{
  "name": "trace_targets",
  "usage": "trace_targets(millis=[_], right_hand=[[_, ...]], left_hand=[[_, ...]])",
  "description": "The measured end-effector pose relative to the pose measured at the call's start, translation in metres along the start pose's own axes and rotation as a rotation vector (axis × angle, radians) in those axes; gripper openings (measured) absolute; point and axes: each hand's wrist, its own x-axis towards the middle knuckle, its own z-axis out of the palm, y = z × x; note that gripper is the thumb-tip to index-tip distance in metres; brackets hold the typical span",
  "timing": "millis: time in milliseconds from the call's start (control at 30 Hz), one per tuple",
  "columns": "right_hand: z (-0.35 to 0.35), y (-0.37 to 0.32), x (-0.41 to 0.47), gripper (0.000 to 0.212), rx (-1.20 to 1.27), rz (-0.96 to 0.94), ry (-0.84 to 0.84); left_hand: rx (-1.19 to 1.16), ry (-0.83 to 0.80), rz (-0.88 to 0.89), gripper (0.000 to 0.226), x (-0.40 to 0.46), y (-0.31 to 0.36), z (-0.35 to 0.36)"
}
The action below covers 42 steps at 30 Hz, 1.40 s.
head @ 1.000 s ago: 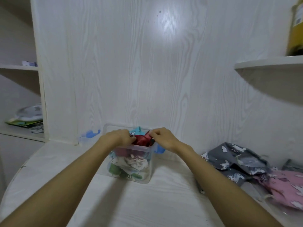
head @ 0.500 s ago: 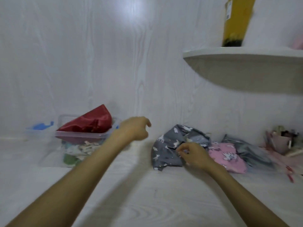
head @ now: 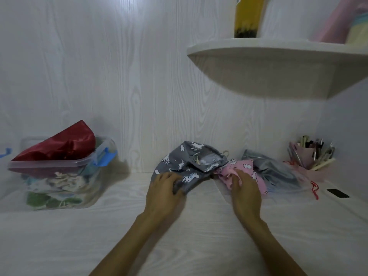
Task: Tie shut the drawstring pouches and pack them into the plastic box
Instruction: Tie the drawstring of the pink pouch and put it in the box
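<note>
**Ann:** While the plastic box (head: 59, 168) sat near the bench's (head: 119, 236) left edge, stuffed so full that a red pouch (head: 59, 144) stuck out over its rim, both hands were over at the loose heap by the back wall.

**Bo:** Sensible spot, I'd judge: the untied pouches waited at the back, leaving the front free for tying.

**Ann:** The left hand (head: 162, 191) lay on the grey unicorn pouch (head: 189, 166), fingers curled over its near edge, seemingly gripping the cloth.

**Bo:** And the right hand (head: 246, 188)?

**Ann:** Fingers bent into the pink pouch (head: 247, 168) just beside it, pinching a fold. A silvery grey pouch (head: 278, 172) lay behind, touching the pink one.
</note>
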Motion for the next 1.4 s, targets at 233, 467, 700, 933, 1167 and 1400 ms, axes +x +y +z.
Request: trace_targets(millis=[233,467,700,933,1167,1400], right_hand=[[-0.007,-0.076,0.005,0.011,0.486,-0.015,-0.147],[0.012,-0.108,0.006,0.030,0.680,0.137,-0.729],[0.036,-0.148,0.048,0.019,0.693,0.082,-0.475],[0.064,-0.126,0.052,0.022,0.426,-0.031,-0.588],[0.068,-0.110,0.050,0.036,0.137,0.051,-0.791],[0.059,-0.122,0.042,0.050,0.035,0.054,-0.975]], left_hand=[[-0.597,-0.095,-0.004,0.061,0.000,0.018,-0.029],[-0.352,-0.025,-0.113,0.027,0.007,-0.006,-0.060],[-0.561,0.174,-0.137,0.012,0.060,-0.010,-0.100],[-0.080,-0.032,-0.221,0.029,0.055,-0.040,-0.088],[-0.062,-0.088,-0.238,0.019,0.055,-0.042,-0.096],[-0.183,-0.333,-0.209,0.030,0.051,-0.034,-0.099]])
